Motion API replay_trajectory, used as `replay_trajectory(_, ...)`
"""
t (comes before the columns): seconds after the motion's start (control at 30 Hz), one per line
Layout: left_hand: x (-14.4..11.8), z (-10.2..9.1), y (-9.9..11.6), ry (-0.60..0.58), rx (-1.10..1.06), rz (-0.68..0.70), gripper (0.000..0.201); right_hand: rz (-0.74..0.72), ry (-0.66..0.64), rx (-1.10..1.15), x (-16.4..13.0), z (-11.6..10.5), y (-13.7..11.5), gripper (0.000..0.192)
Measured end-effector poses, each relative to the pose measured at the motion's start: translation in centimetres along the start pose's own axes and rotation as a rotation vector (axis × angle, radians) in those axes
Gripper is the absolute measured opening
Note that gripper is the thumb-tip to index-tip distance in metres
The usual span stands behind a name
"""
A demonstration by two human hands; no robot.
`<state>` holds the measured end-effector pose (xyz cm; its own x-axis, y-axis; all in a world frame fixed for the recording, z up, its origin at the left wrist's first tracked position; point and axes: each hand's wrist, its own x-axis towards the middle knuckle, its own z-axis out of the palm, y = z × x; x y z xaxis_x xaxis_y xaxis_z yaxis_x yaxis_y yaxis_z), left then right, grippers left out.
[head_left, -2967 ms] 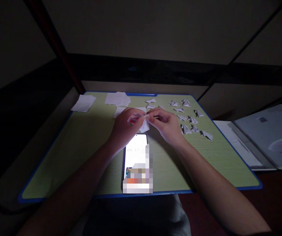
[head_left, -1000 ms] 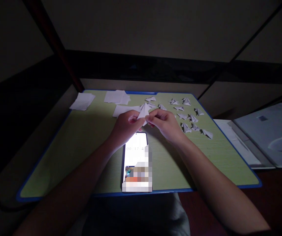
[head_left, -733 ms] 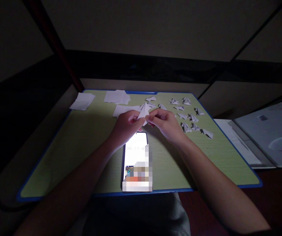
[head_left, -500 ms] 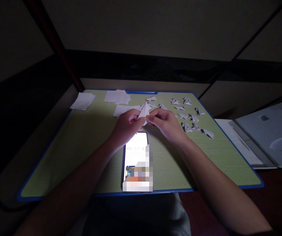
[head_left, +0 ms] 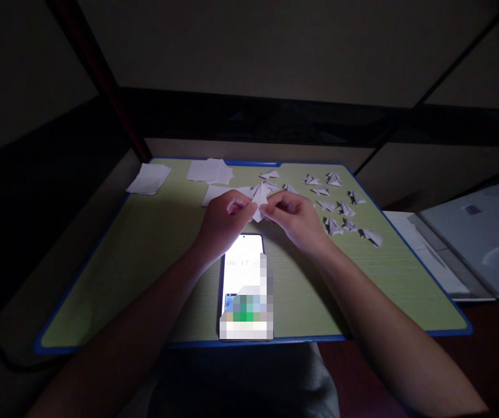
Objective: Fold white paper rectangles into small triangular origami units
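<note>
A small white folded paper (head_left: pixel 259 199), kite-shaped with creases running to its top point, is held above the table. My left hand (head_left: pixel 229 217) pinches its left edge between thumb and fingers. On the other side, my right hand (head_left: pixel 291 216) grips its lower right edge, the thumb tip near the left thumb. Below the hands lies a lit phone (head_left: pixel 246 278) showing a timer, its lower part pixelated. Just behind the left hand, loose white paper (head_left: pixel 223 194) is partly covered by the fingers.
Several folded paper pieces (head_left: pixel 333 225) are scattered over the right back of the green table (head_left: pixel 144 261) with its blue rim. Stacks of paper sheets (head_left: pixel 149 178) and more sheets (head_left: pixel 209 171) lie at the back left. A pale flat box-like object (head_left: pixel 484 238) stands beyond the right edge.
The folded paper's lower point now shows between the thumbs, where the right fingers were lower before. Both hands stay on it. The whole view has shifted slightly.
</note>
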<state>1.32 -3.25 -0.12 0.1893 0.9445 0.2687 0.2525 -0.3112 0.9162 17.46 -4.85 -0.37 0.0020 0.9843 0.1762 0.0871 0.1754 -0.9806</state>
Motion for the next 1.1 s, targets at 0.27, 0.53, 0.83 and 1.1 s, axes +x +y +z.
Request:
replay_trajectory(0.27, 0.15, 0.14, 0.02, 0.034, -0.047, 0.025, 0.01, -0.024, -0.003, 0.029, 0.03, -0.21, 0.29, 0.025)
replay_trajectory(0.53, 0.14, -0.01, 0.15, 0.037, -0.025, 0.026, 0.009, -0.021, 0.015, 0.056, 0.03, -0.14, 0.23, 0.02)
replay_trajectory(0.83, 0.07, 0.01, 0.04, 0.036, -0.037, 0.067, 0.009, -0.003, 0.032, 0.105, -0.02, 0.03, 0.06, 0.018)
replay_trajectory(1.1, 0.13, 0.18, 0.02, 0.061, -0.068, 0.066, 0.009, -0.006, 0.019, 0.125, 0.0, 0.0, 0.19, 0.018)
